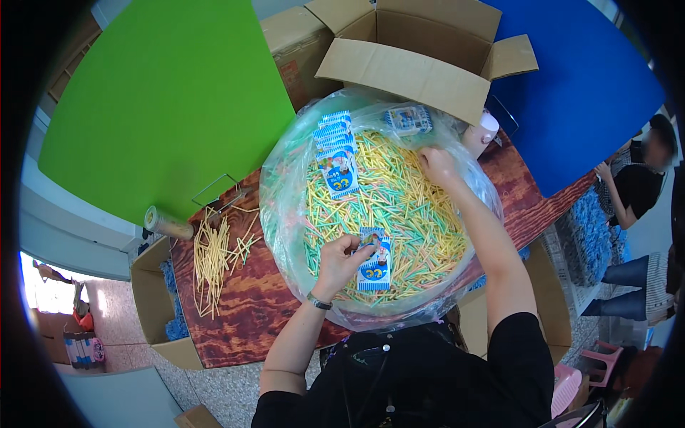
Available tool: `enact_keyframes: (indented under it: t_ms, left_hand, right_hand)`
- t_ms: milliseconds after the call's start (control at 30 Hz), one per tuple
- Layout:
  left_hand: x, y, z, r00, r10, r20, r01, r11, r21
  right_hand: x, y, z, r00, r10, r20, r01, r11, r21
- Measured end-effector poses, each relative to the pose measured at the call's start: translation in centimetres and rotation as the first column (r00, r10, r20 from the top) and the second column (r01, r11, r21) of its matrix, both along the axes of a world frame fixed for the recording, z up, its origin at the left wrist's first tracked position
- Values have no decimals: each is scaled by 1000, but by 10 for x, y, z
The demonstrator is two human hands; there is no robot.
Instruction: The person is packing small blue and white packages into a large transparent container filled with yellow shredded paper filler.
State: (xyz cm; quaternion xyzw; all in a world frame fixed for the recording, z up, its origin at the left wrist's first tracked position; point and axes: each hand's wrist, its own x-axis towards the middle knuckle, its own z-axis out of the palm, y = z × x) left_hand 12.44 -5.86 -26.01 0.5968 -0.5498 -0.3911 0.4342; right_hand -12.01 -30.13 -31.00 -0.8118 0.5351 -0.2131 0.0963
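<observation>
A large clear plastic bag point(281, 214) spreads open before me, full of thin yellow, green and pink sticks point(421, 235). Over its near part, my left hand point(338, 267) pinches a blue-and-white packet point(374, 272) between thumb and fingers; a second packet seems to overlap it. My right hand point(439, 167) reaches to the far right of the stick pile, its fingers curled down among the sticks. What they grasp, if anything, is too small to make out. A row of overlapping packets point(337, 160) lies on the sticks at the far left, and another packet point(408, 120) rests on the plastic farther back.
Loose pale sticks point(210, 257) lie on the reddish wooden table point(246, 314) to the left, near a clear jar point(168, 222). An open cardboard box point(421, 68) stands behind the bag, with a pinkish-white container point(481, 134) beside it. Another person point(635, 185) is at the right.
</observation>
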Motion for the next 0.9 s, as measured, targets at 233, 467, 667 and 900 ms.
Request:
enact_keyframes:
  t_ms: [233,467,667,900]
  left_hand:
    - [8,1,-2,1000,8,9,-8,1000,29]
    - [3,0,-3,1000,-16,8,16,1000,16]
    - [5,-1,-15,999,-35,-34,35,999,11]
    - [3,4,-3,999,-43,-13,43,999,17]
  right_hand:
    - [20,-29,-5,986,-109,126,109,994,3]
    - [41,-17,22,969,146,201,-126,986,-113]
    - [81,-18,29,977,10,-213,-32,994,-101]
    - [127,-31,53,803,116,-585,-8,983,184]
